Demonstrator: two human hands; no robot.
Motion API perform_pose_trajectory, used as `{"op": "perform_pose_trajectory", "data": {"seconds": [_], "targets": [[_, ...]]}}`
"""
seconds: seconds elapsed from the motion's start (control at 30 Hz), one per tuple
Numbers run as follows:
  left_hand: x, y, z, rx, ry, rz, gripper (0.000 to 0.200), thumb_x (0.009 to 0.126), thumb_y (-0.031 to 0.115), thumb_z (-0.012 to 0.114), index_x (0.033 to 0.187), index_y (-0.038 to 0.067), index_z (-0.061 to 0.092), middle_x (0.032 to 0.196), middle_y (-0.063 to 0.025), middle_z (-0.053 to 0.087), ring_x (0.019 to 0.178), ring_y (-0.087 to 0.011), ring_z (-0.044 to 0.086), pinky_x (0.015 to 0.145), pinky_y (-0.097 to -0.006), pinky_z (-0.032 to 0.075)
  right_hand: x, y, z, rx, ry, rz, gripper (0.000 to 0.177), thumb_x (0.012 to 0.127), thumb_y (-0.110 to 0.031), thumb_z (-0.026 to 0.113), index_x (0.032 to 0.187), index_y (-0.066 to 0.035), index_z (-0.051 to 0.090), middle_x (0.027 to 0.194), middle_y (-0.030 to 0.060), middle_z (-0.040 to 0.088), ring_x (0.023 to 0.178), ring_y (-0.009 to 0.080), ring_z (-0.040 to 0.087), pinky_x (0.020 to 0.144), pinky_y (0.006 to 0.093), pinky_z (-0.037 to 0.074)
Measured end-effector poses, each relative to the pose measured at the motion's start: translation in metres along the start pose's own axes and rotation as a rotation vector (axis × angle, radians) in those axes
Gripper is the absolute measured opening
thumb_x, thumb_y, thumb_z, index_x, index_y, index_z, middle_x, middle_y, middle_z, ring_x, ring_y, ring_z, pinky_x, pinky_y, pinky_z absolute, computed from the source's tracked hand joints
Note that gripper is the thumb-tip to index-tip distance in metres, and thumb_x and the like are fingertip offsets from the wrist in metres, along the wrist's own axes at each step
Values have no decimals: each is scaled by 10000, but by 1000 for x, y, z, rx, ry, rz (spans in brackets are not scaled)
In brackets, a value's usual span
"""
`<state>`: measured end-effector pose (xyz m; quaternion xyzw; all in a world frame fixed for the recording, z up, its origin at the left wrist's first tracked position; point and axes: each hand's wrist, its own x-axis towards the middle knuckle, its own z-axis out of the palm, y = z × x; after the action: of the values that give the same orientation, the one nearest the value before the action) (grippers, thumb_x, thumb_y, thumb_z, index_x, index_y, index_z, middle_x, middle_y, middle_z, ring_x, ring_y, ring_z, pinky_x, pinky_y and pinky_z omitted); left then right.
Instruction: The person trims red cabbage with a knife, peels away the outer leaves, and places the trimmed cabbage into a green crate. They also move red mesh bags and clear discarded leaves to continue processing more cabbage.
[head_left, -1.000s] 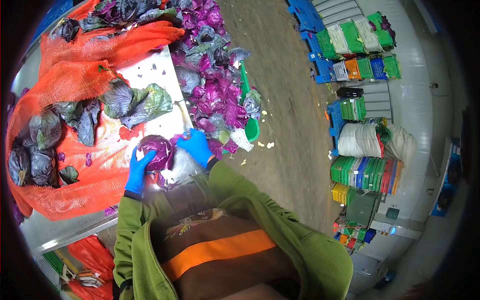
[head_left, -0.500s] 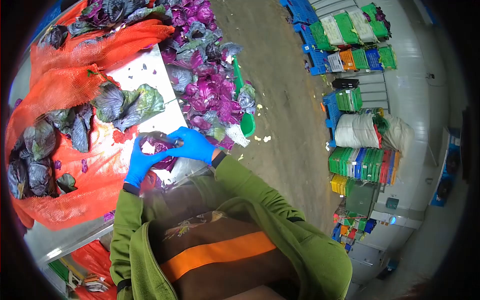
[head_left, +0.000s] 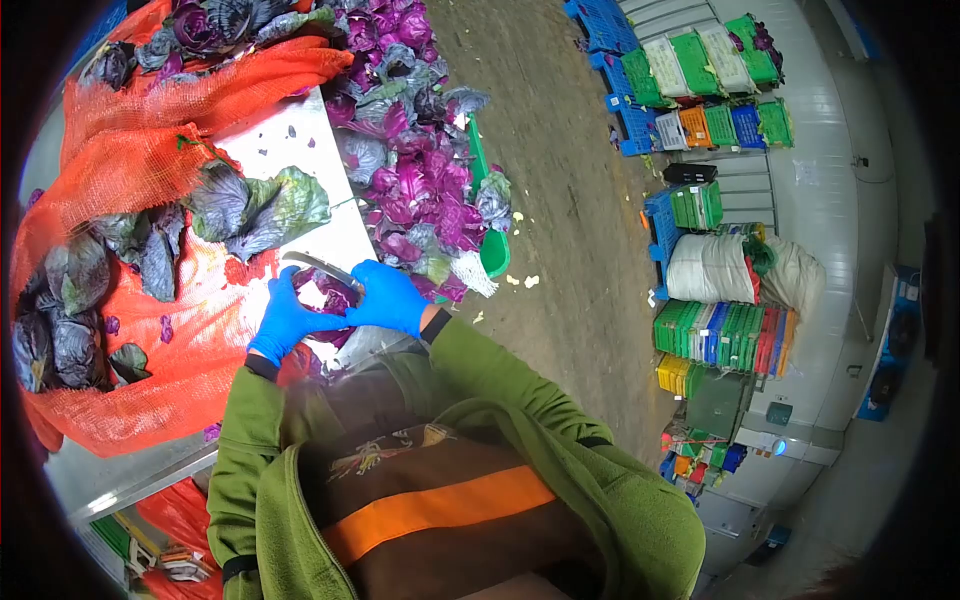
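In the head view, my blue-gloved left hand (head_left: 284,318) is closed around the side of a red cabbage (head_left: 326,297), whose pale cut part faces up. My blue-gloved right hand (head_left: 390,298) grips a knife (head_left: 315,264); its curved metal blade lies across the far side of the cabbage, and the handle is hidden in the fingers. Both hands meet at the cabbage's near side. Loose outer leaves (head_left: 285,213) rest on the white board (head_left: 330,175) just beyond. Purple scraps lie under my hands.
Red mesh sacking (head_left: 150,190) with dark cabbages (head_left: 78,280) covers the left of the table. Purple leaves (head_left: 415,190) fill a green crate (head_left: 495,252) beyond the board. Stacked crates (head_left: 705,335), blue pallets (head_left: 660,235) and white sacks (head_left: 705,265) line the right side.
The knife blade has swung up into plain view above the cabbage. My right hand has shifted slightly nearer to my body, and my left hand still holds the cabbage.
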<state>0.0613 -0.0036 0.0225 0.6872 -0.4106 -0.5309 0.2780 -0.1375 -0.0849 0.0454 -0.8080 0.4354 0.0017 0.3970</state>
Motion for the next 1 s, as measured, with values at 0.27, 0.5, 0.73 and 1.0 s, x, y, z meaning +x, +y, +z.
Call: {"op": "perform_pose_trajectory", "data": {"seconds": [0.27, 0.5, 0.73, 1.0], "targets": [[-8, 2, 4, 99, 10, 29, 1253, 444, 431, 966, 1403, -45, 315, 1282, -201, 424, 1218, -321, 494, 1030, -387, 440, -2, 15, 6, 77, 87, -16, 314, 691, -300, 738, 850, -43, 653, 776, 203, 625, 742, 395, 633, 682, 464, 506], [-7, -13, 6, -57, 31, 70, 1234, 447, 390, 971, 1408, -29, 321, 1309, -186, 409, 1223, -321, 483, 1051, -393, 423, 31, 57, 10, 632, 181, 251, 192, 771, -164, 683, 888, -12, 676, 716, 33, 641, 668, 106, 592, 605, 303, 481], [-14, -10, 1, 100, -30, 270, 1168, 453, 339, 955, 1405, 39, 349, 1304, -186, 398, 1231, -339, 464, 1058, -409, 414, 51, 48, 13, 555, 499, 373, 159, 787, -154, 687, 872, -19, 684, 643, 48, 608, 620, 142, 606, 586, 347, 488], [-24, -8, 0, 98, -31, 280, 1146, 459, 280, 946, 1410, 55, 348, 1348, -184, 378, 1261, -344, 451, 1077, -405, 403, 14, 11, 14, 447, 496, -12, 751, 811, -354, 743, 1408, -36, 417, 1341, 203, 484, 1208, 344, 530, 1012, 390, 431]]}}
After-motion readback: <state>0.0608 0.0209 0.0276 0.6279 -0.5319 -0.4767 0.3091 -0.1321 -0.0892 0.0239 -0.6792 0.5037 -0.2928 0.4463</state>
